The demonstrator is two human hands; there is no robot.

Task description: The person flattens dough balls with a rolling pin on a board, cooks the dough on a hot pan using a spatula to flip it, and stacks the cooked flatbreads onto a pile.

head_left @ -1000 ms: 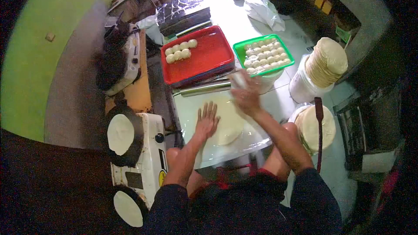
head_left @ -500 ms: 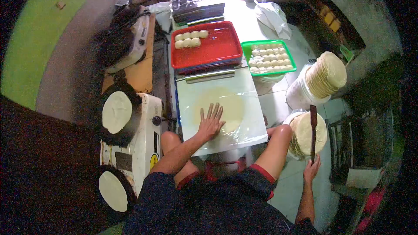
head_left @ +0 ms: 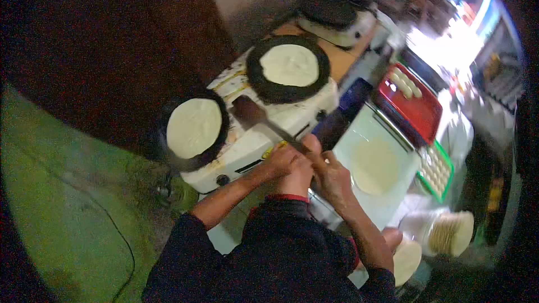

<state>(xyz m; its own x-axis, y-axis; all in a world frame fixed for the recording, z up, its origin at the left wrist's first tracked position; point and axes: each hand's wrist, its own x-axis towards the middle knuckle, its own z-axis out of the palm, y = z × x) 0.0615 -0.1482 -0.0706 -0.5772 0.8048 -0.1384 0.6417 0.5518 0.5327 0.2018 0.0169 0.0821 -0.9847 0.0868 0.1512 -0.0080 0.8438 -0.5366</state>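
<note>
While both forearms are slanting forward from dark sleeves with the elbows bending, the hands are sitting close together near a bare knee. The left hand (head_left: pixel 284 161) is resting at the leg with its fingers curling inward; whether it is gripping anything, one cannot tell. The right hand (head_left: pixel 332 182) is holding the handle of a dark brown spatula (head_left: pixel 259 116), its fingers wrapping closely around it, and the tool is pointing away toward the white stove (head_left: pixel 314 104).

Just beyond the hands, the spatula's blade is sitting over the stove's top, between two dark pans; contact with the surface is not showing clearly. On the left, the nearer pan (head_left: pixel 225 124) is holding a pale flatbread (head_left: pixel 195 128), and the farther pan (head_left: pixel 255 78) is holding another flatbread (head_left: pixel 290 65), both lying flat.

To the right of the stove, a worktop (head_left: pixel 359 126) is carrying a round dough sheet (head_left: pixel 375 166). Past it, a red tray (head_left: pixel 416 111) is holding dough balls (head_left: pixel 405 83) along one side, and a green tray (head_left: pixel 450 175) is holding more. At the back, a second stove (head_left: pixel 343 37) is standing, looking blurred.
</note>
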